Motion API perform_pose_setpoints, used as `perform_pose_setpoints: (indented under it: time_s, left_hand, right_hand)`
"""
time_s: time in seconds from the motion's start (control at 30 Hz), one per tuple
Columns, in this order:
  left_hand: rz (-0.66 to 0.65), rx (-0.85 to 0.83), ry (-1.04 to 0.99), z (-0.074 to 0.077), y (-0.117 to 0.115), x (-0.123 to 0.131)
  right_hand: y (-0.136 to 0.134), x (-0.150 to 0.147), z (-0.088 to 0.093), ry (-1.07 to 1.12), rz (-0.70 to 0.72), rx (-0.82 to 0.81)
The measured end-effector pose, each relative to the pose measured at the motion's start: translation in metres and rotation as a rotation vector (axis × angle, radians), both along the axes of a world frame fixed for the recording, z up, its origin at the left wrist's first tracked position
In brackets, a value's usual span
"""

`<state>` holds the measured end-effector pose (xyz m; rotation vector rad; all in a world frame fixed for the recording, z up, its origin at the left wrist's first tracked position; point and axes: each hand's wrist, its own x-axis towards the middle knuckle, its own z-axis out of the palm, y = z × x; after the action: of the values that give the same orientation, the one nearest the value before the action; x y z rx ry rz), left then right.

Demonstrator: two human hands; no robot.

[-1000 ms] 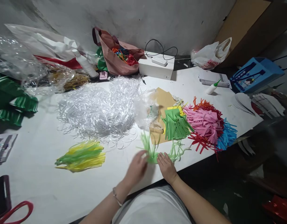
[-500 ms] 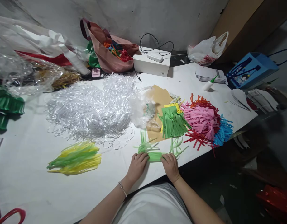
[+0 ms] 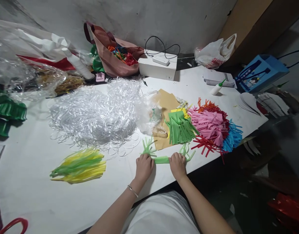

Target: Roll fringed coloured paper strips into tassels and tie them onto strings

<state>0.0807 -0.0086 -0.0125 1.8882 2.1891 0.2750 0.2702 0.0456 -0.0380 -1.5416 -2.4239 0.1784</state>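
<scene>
Between my hands stretches a light-green fringed paper strip (image 3: 162, 160), its cut fringes fanning out beyond each hand. My left hand (image 3: 144, 165) is closed on its left end, and my right hand (image 3: 178, 165) grips the right end. The fingertips are partly hidden under the curled knuckles. Just beyond lies a stack of darker green fringed paper (image 3: 180, 128) on brown paper (image 3: 165, 104). A yellow-and-green tassel bundle (image 3: 78, 165) rests on the table to the left.
Shiny white string (image 3: 95, 113) is heaped on the white table (image 3: 110, 198). Pink fringed paper (image 3: 210, 125) lies with red, orange and blue pieces at right. Behind stand a glue bottle (image 3: 217, 89), a white box (image 3: 157, 68) and a pink bag (image 3: 115, 55). A red handle (image 3: 16, 222) shows at lower left.
Both hands have moved slightly away from my body with the strip. The middle of the strip looks narrower, and my fingers are curled more tightly over its ends.
</scene>
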Motion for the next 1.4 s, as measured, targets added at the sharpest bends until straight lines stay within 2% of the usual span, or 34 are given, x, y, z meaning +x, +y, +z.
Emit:
perform_pose_setpoints:
  time_s: [0.13,0.27,0.43,0.6,0.73,0.8,0.93,1.03,1.2,1.4]
  left_hand:
    - [0.020,-0.027,0.001,0.001,0.006,0.000]
    - [-0.018,0.011,-0.064,0.001,0.001,-0.005]
    - [-0.173,0.131,-0.194,-0.005,-0.017,-0.012]
    - [-0.414,0.089,-0.210,-0.015,-0.024,-0.004]
    - [-0.434,0.052,-0.262,-0.019,-0.024,0.001]
    - [-0.421,0.057,-0.291,-0.019,-0.025,-0.001]
    - [-0.406,0.047,-0.347,-0.016,-0.027,-0.007]
    - [-0.357,0.043,-0.351,-0.014,-0.027,-0.010]
    - [-0.216,0.027,-0.243,-0.006,-0.017,-0.008]
    - [-0.119,-0.039,-0.038,0.001,-0.002,0.003]
  right_hand:
    - [0.004,-0.003,0.001,0.006,-0.010,0.006]
    - [0.002,0.005,0.001,0.051,0.022,-0.004]
    - [-0.009,0.020,0.000,0.202,0.236,0.029]
    - [-0.023,0.022,-0.007,0.214,0.422,0.094]
    - [-0.030,0.022,-0.013,0.199,0.550,0.127]
    - [-0.032,0.023,-0.013,0.205,0.565,0.117]
    - [-0.038,0.023,-0.012,0.253,0.442,0.094]
    - [-0.044,0.017,-0.011,0.291,0.259,0.075]
    - [-0.049,0.004,-0.006,0.414,-0.031,0.016]
    - [-0.044,-0.003,-0.004,0.386,-0.146,0.021]
